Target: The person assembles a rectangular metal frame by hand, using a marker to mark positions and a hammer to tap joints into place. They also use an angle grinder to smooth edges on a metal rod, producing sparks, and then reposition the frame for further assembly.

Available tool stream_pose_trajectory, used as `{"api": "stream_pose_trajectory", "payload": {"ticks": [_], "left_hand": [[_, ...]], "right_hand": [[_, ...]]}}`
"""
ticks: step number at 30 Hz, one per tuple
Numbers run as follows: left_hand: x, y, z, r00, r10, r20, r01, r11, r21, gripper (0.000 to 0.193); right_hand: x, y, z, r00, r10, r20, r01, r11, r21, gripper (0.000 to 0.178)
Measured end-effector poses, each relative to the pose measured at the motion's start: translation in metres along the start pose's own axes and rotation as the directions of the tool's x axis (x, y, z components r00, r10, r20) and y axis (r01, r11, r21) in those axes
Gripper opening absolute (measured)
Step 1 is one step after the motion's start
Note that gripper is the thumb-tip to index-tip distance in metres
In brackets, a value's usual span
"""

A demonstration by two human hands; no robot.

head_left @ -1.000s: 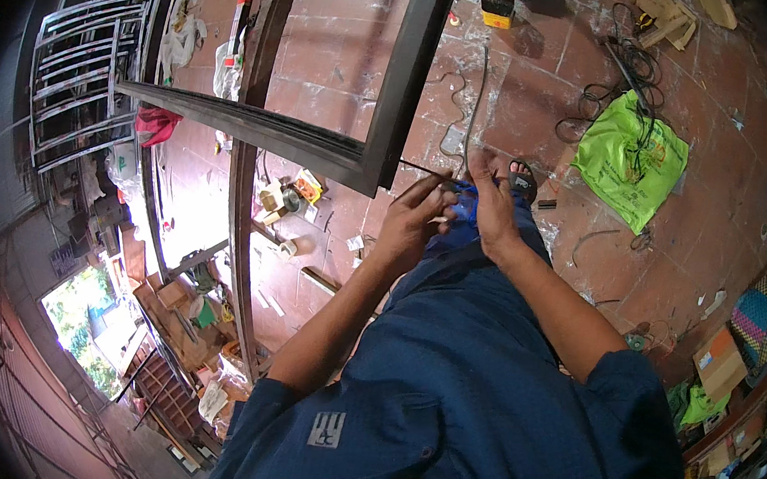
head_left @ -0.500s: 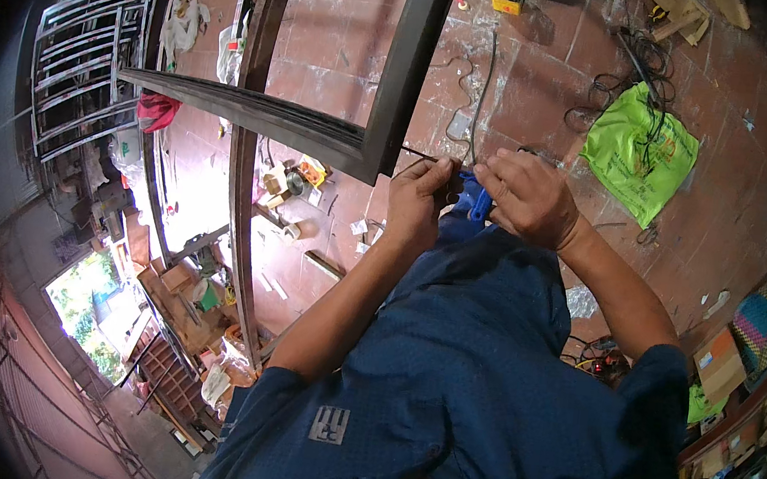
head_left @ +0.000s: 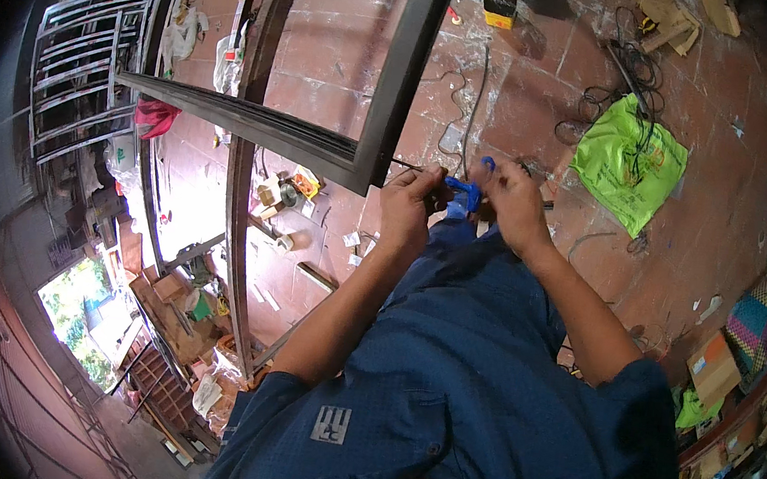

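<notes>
A blue crank-shaped hand tool [head_left: 472,193] sits in front of my body, with a thin dark rod [head_left: 404,163] reaching from it to the corner of a dark metal frame [head_left: 378,151]. My left hand [head_left: 410,203] pinches the tool's near end, where the rod comes out; the fingers hide that part. On the other side, the curled fingers of my right hand [head_left: 518,208] are at the blue crank handle. These fingertips are blurred by motion and partly cover it. The exact kind of tool is not plain.
A dark upright bar [head_left: 242,198] stands left of my left arm. On the tiled floor lie a bright green bag [head_left: 626,161] with black cables, a yellow and black box [head_left: 499,9] and scattered scraps. A white grille [head_left: 86,72] leans at the far left. A cardboard box [head_left: 714,368] is at the right.
My right hand has shifted around the crank and lowered slightly, showing more of the blue handle, which has turned. My left hand keeps its pinch by the rod.
</notes>
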State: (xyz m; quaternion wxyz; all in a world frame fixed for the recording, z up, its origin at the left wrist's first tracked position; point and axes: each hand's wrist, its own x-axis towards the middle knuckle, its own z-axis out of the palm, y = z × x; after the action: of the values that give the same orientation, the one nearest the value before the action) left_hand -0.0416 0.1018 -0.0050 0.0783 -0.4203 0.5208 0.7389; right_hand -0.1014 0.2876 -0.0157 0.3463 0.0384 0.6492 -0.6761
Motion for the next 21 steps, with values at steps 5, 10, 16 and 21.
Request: {"api": "stream_pose_trajectory", "payload": {"ticks": [5, 10, 16, 21], "left_hand": [[-0.001, 0.001, -0.007, 1.000, -0.009, -0.008, 0.009, 1.000, 0.001, 0.024], [-0.026, 0.007, -0.007, 0.998, 0.009, 0.065, -0.020, 0.982, 0.186, 0.046], [-0.034, -0.013, -0.084, 0.993, -0.082, 0.079, 0.098, 0.968, -0.230, 0.082], [-0.012, 0.014, -0.104, 0.997, -0.053, 0.060, 0.056, 0.998, -0.042, 0.058]], "right_hand": [[-0.006, -0.024, -0.012, 0.552, -0.683, 0.478, 0.699, 0.067, -0.712, 0.041], [0.031, -0.021, -0.004, 0.408, -0.481, 0.776, 0.861, -0.080, -0.503, 0.016], [0.044, -0.015, 0.004, 0.466, -0.522, 0.714, 0.847, 0.028, -0.531, 0.054], [0.058, -0.010, -0.003, 0.568, -0.429, 0.702, 0.806, 0.462, -0.371, 0.081]]}}
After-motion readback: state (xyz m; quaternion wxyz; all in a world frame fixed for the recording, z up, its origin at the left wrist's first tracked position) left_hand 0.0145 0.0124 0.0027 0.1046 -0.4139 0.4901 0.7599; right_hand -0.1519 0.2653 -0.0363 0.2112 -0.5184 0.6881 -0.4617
